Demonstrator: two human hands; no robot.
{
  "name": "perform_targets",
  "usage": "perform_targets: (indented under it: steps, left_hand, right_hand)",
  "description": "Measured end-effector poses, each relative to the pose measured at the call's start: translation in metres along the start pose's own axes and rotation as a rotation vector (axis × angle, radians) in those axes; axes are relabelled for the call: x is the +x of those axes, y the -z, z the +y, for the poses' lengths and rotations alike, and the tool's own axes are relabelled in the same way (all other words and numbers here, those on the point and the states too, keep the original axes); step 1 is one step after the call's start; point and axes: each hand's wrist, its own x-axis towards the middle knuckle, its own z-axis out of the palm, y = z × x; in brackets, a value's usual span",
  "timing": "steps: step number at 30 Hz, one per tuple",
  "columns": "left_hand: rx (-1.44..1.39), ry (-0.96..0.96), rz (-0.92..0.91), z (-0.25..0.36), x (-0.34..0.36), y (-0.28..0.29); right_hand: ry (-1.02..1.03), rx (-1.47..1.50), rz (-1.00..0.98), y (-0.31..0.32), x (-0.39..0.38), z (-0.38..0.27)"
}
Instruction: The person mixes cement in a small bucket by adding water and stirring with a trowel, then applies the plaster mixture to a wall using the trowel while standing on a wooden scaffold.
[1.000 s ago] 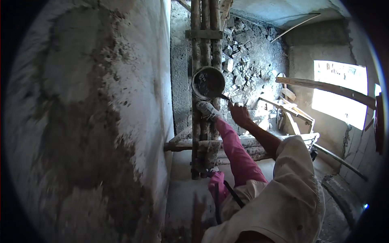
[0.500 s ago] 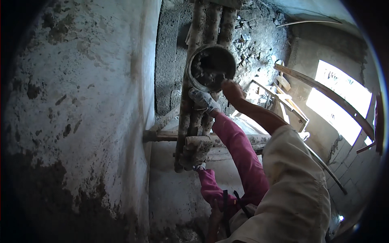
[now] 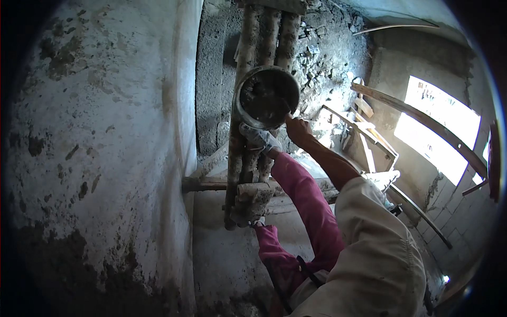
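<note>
My right hand (image 3: 297, 128) is closed on the handle of a trowel (image 3: 287, 112), whose blade dips into a round bucket (image 3: 238, 99) of dark, wet mortar. The bucket rests on a walkway of rough poles (image 3: 285, 42). My foot in a light shoe (image 3: 254, 136) stands on the poles just below the bucket. A small patch of my left arm (image 3: 275, 304) shows low in the picture beside my pink-trousered legs and dark straps; that hand's fingers are hidden or too dark to make out.
A mottled plastered wall (image 3: 105, 148) fills the left side. A horizontal pole (image 3: 206, 184) crosses under the walkway. Below lie rubble (image 3: 317, 68) and a wooden frame (image 3: 388, 150). A bright window opening (image 3: 437, 145) is at right, crossed by a plank (image 3: 406, 108).
My right hand has moved from beside the bucket up onto its rim, with the trowel now in the mortar. My view has shifted, and my left hand has become harder to see.
</note>
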Motion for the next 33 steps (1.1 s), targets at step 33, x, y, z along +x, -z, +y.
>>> perform_targets:
  steps: [33]
  left_hand:
    - [-0.256,-0.017,0.108,-0.017,-0.016,0.072]
  right_hand:
    - [0.097,-0.08,-0.023,0.055,0.0,0.024]
